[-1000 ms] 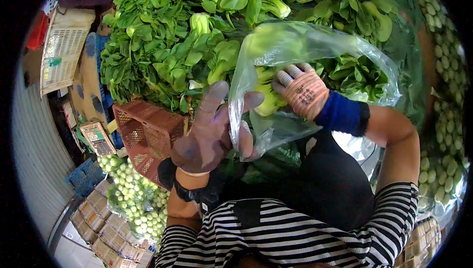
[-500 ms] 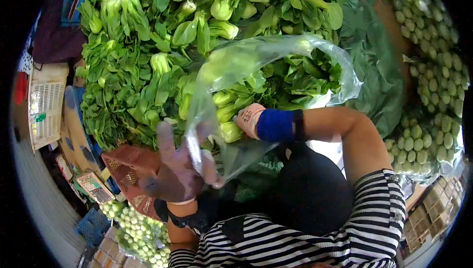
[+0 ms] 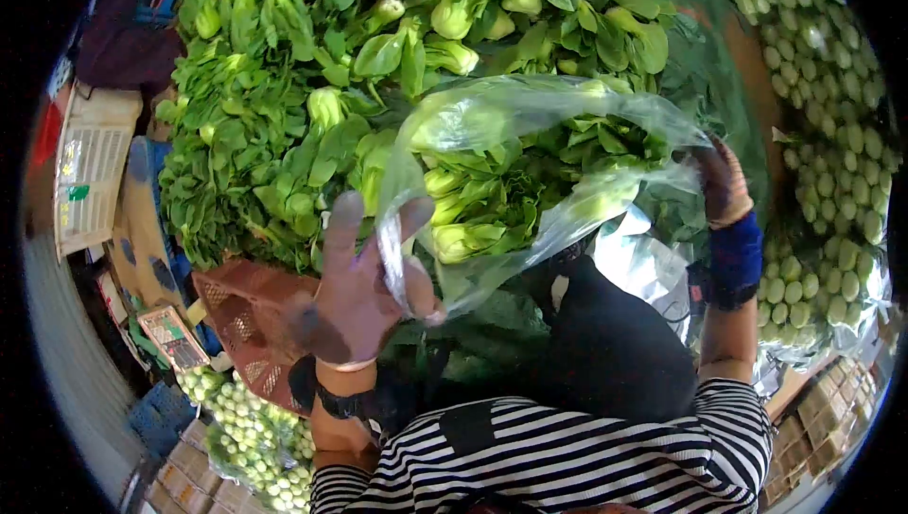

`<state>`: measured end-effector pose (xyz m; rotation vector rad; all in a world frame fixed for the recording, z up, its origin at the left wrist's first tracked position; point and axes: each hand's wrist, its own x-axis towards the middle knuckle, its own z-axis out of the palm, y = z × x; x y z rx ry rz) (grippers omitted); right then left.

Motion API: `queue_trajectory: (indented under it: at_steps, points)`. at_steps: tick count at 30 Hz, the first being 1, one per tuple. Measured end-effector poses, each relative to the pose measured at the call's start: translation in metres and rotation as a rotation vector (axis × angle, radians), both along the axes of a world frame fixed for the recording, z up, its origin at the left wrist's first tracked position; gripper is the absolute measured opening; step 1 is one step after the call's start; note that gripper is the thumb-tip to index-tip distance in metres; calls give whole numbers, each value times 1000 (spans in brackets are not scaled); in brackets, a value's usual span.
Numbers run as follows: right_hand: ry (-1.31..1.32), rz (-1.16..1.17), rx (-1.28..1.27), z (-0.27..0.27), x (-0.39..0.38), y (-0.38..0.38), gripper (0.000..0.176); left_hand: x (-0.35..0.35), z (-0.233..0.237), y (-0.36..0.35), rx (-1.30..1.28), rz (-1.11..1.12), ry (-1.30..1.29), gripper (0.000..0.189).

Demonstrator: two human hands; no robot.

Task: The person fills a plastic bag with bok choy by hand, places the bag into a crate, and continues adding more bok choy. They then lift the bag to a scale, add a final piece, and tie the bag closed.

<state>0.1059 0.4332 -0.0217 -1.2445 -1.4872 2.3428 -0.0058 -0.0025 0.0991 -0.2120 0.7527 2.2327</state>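
A clear plastic bag (image 3: 518,261) is stretched wide at its mouth, with bok choy (image 3: 463,242) inside it. My left hand (image 3: 364,296), in a thin greyish glove, has its fingers spread apart, and the bag's left rim lies across them. At the opposite side, my right hand (image 3: 726,183) pinches the rim; it wears a glove and a blue wrist cuff. Its fingertips are partly hidden by the plastic. Behind the bag lies a large heap of loose bok choy (image 3: 326,109), stems and leaves mixed.
A reddish-brown plastic crate (image 3: 248,298) is left of my left hand. Green plastic sheeting (image 3: 738,88) borders the heap on the right. Beyond it are bagged small green fruits or vegetables (image 3: 832,117). A white basket (image 3: 95,174) stands at far left, and stacked cartons (image 3: 832,419) sit lower right.
My right hand has come out of the bag and moved right to its rim, leaving the bok choy inside. The bag's mouth is pulled wider. My left hand has shifted slightly up and right.
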Motion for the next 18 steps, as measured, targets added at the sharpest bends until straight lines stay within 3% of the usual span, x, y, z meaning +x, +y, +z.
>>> queue_trajectory:
  at_steps: [2, 5, 10, 12, 14, 15, 18]
  points:
    - [173, 197, -42, 43, -13, -13, 27, -1, 10, -2, -93, -27, -13, 92]
    - [253, 245, -127, 135, -43, -59, 29, 4, 25, -15, -151, -27, 74, 88]
    - [424, 381, -231, 197, -51, -62, 43, 16, 68, -48, 39, 85, 109, 82]
    - [228, 323, -35, 224, -52, -74, 43, 26, 89, -65, 72, 122, 115, 81]
    - [335, 385, -56, 241, -45, -75, 45, 40, 112, -79, 7, 231, 59, 79]
    - [404, 445, -28, 253, -43, -78, 47, 45, 114, -94, 171, 159, 156, 77]
    - [541, 612, 2, 297, -48, -92, 48, 69, 157, -131, 223, 191, 234, 76]
